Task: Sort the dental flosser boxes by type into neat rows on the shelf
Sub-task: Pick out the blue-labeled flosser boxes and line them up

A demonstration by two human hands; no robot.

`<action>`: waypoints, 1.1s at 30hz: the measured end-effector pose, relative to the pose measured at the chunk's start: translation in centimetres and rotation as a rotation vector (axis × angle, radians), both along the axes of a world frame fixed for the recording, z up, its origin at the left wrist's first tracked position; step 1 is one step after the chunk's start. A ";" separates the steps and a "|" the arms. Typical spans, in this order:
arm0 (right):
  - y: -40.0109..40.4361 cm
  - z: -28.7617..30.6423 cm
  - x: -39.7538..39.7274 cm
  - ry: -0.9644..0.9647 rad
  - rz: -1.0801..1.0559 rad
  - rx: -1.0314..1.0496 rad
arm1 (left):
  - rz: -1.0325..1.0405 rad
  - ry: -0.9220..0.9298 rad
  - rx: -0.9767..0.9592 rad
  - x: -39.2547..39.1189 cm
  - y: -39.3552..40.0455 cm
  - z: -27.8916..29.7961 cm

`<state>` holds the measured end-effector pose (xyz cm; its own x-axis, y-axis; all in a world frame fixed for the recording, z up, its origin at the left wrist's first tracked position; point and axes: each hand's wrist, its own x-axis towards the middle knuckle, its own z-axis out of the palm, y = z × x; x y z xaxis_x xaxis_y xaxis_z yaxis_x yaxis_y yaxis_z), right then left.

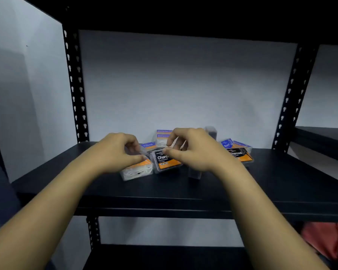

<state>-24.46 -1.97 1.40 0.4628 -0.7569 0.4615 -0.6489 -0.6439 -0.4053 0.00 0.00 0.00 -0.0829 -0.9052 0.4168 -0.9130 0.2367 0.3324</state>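
Observation:
Several dental flosser boxes lie in a loose heap at the back middle of the black shelf [183, 189]. My left hand [117, 152] curls over a clear box of white flossers [137, 171] with an orange label and pinches its upper edge. My right hand [193, 152] curls over a black-and-orange Charcoal box [164, 161], thumb at its top edge. Behind them sit a blue Round box [148, 145] and a stack of blue-labelled boxes [163, 135]. To the right lie a second Charcoal box [240, 155] and another Round box [227, 143].
Two dark clear boxes stand upright, one under my right wrist [194, 174] and one against the back wall [211, 131]. Perforated black uprights [74, 84] frame the bay. A neighbouring shelf [324, 137] juts in at right. Something red [324, 238] lies on the level below.

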 end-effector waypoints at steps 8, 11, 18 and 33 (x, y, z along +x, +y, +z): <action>-1.5 -2.0 5.6 0.042 0.022 -0.143 | 0.080 0.110 0.145 3.5 -1.4 -2.3; -3.1 -1.4 7.7 0.163 -0.063 -0.153 | 0.085 0.082 0.247 3.2 -2.1 -2.9; -7.4 -0.8 9.0 0.404 -0.194 0.036 | 0.048 0.176 0.351 5.1 -3.1 -2.9; -13.3 1.7 14.3 0.817 -0.219 0.001 | 0.005 0.164 0.131 10.2 -4.2 -2.4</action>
